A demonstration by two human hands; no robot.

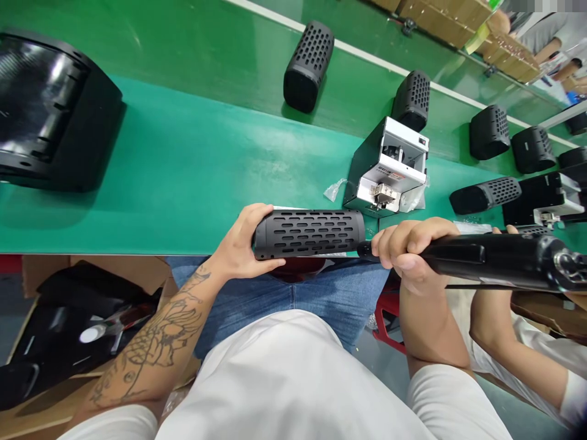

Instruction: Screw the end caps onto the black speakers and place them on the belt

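Observation:
My left hand (242, 243) is closed around the left end of a black slotted housing (310, 233), which lies on its side at the table's front edge. The thumb is below it and the fingers are behind. In my right hand (415, 244) is a black electric screwdriver (498, 255), held level with its nose pointing left. That nose is at the right end of the housing; whether it touches a screw cannot be made out. Just behind stands a silver and black screw feeder (389, 168), with a small clear plastic bag (334, 189) beside it.
Several similar black housings (309, 64) stand along the green bench (220, 153). A large black casing (92, 122) is at the far left. To my right, a co-worker's arm (509, 342) is close by. Below left is an open carton (41, 421) with black parts.

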